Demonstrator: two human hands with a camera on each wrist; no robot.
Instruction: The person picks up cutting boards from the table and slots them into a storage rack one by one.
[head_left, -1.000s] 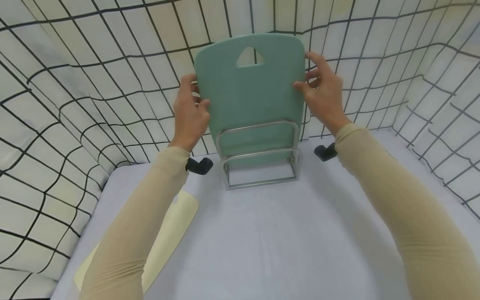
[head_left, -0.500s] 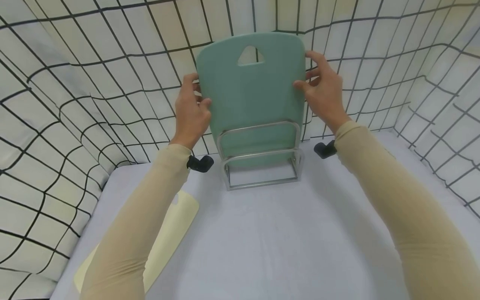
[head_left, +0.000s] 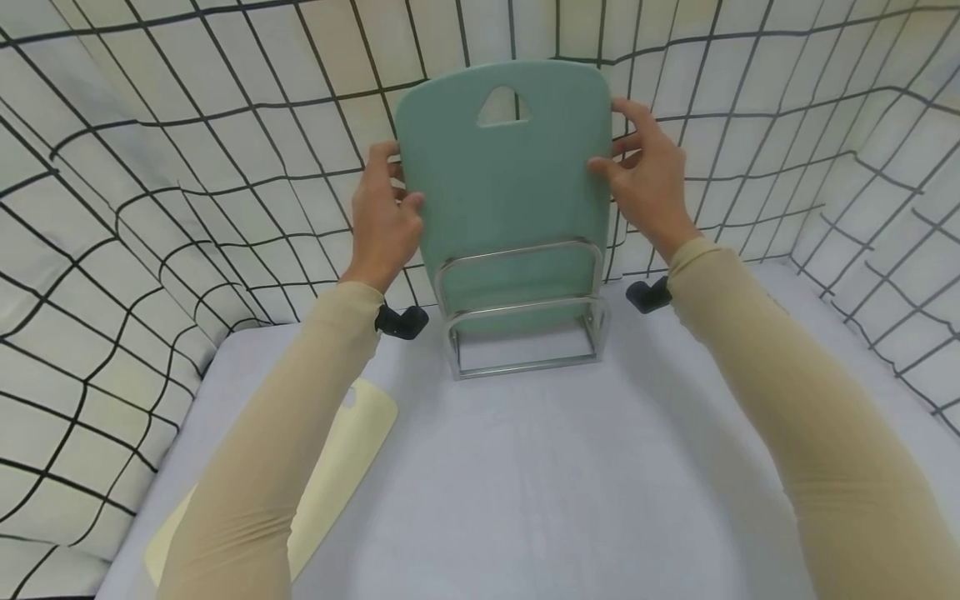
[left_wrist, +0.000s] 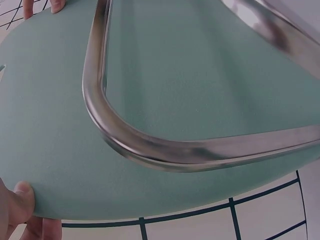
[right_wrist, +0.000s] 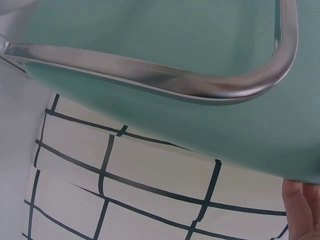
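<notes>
The left hand (head_left: 384,218) and right hand (head_left: 649,179) pinched opposite edges of the green board (head_left: 510,183) behind metal bars (head_left: 517,308)

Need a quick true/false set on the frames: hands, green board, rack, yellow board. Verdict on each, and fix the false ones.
1. The left hand and right hand hold opposite side edges of the green board. True.
2. The rack is made of wood. False: the rack is shiny metal.
3. The left sleeve hides part of the yellow board in the head view. True.
4. The green board lies flat on the table. False: it stands on edge, with rack bars in front of it.
5. The hole in the green board is near its top edge. True.
6. The yellow board stands in the rack. False: it lies on the table.
</notes>
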